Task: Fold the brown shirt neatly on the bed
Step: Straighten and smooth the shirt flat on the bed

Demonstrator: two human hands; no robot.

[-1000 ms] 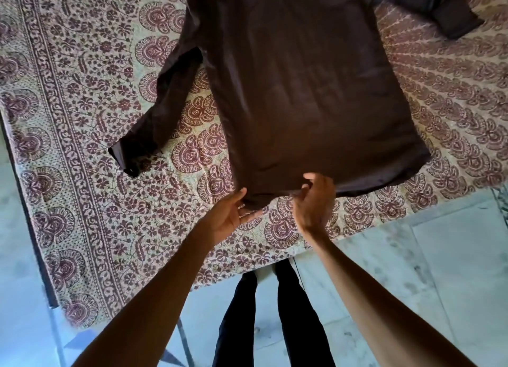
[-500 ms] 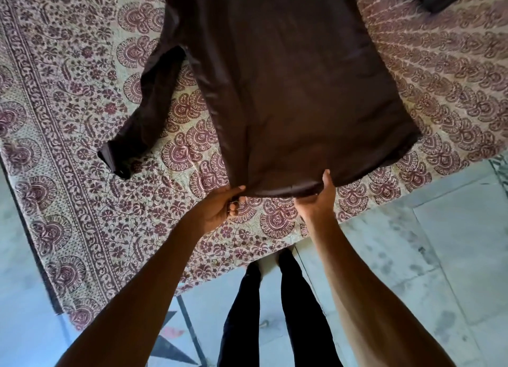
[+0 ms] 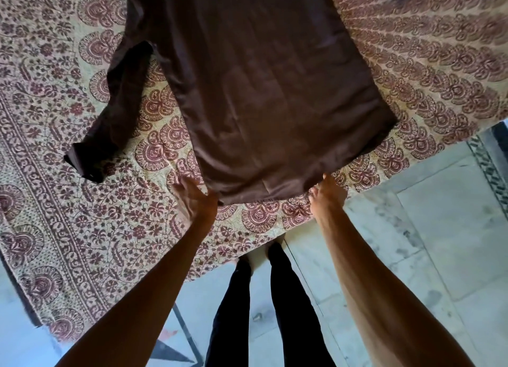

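Note:
The brown shirt [image 3: 264,92] lies flat on the bed, hem toward me, its body filling the upper middle of the view. One long sleeve [image 3: 115,111] trails down to the left, cuff near the bedspread's border. My left hand [image 3: 196,199] pinches the hem's left corner. My right hand [image 3: 325,193] grips the hem further right, fingers tucked under the edge. The shirt's collar and other sleeve are mostly out of frame at the top.
The bed carries a cream and maroon paisley bedspread [image 3: 68,215], whose near edge runs diagonally under my arms. Pale marble floor [image 3: 426,243] lies to the right and below. My legs in dark trousers [image 3: 264,311] stand at the bed's edge.
Both hands have spread apart along the hem, left hand going left and right hand going right. The hem now lies flatter and straighter, and the view has tilted toward the bed.

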